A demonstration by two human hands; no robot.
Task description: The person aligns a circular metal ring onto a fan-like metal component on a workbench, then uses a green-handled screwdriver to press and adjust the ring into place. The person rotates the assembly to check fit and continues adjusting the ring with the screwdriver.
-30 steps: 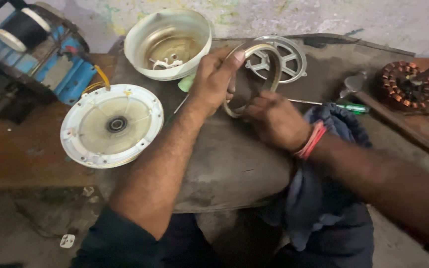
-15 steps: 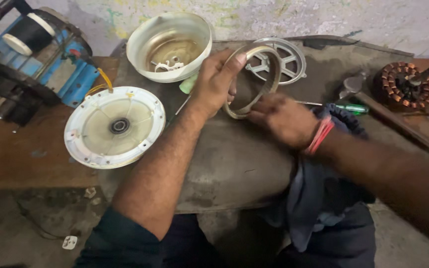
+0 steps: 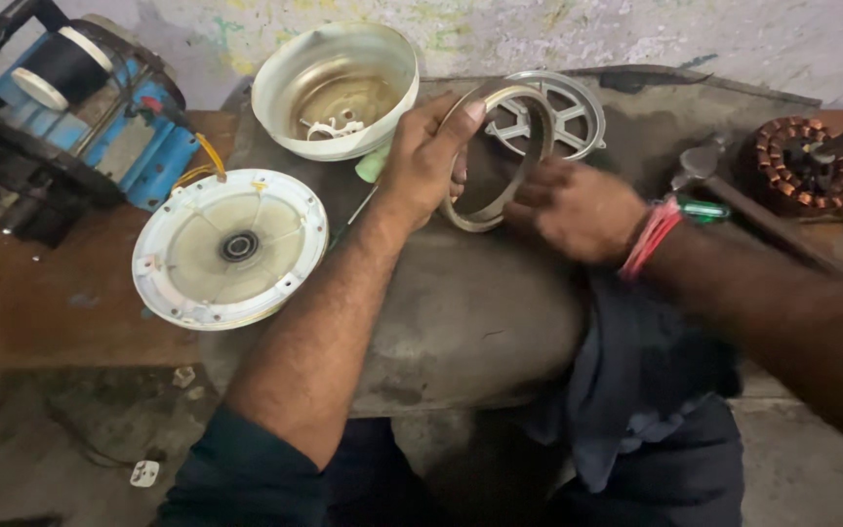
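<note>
1. Here, a thin grey metal ring (image 3: 496, 156) stands tilted on edge over the grey desk (image 3: 470, 312).
2. The left hand (image 3: 424, 156) has its fingers closed around the ring's rim.
3. The right hand (image 3: 578, 210) touches the ring's lower side; its fingers' grip cannot be told.
4. A white round motor cover (image 3: 229, 247) lies to the left, and a white bowl-shaped housing (image 3: 336, 90) sits behind.

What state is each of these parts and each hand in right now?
Metal ring: upright, held by both hands.
Left hand: gripping the ring's top.
Right hand: on the ring's side.
White cover: lying flat, bearing up.
Bowl: open side up.
Spoked plate: flat.
</note>
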